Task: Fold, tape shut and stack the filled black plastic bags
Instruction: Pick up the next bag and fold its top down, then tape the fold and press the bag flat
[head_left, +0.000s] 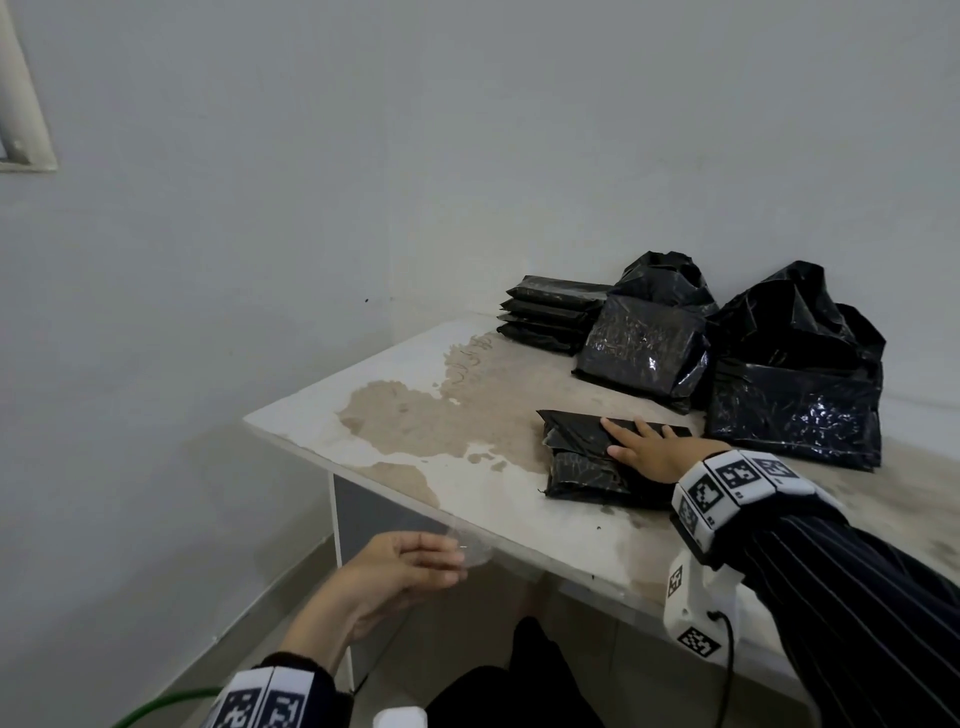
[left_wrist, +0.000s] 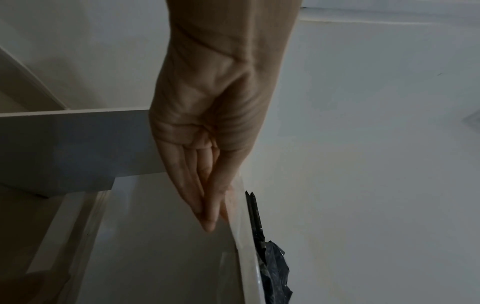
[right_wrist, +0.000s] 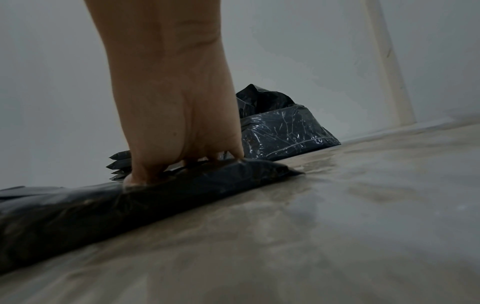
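Observation:
A folded black bag (head_left: 576, 467) (right_wrist: 155, 201) lies flat near the table's front. My right hand (head_left: 639, 447) (right_wrist: 176, 127) presses down on its folded flap with straight, spread fingers. My left hand (head_left: 431, 561) (left_wrist: 205, 174) is off the table's front-left edge, below the top. Its thumb and fingers pinch a piece of clear tape (head_left: 475, 551) (left_wrist: 237, 205). A stack of flat, closed black bags (head_left: 545, 317) (right_wrist: 119, 164) stands at the back by the wall.
Two filled black bags with loose open tops (head_left: 639, 353) (head_left: 795, 400) stand at the back right; one shows in the right wrist view (right_wrist: 280, 135). The stained white table (head_left: 415, 415) is bare on its left half. A wall runs close behind.

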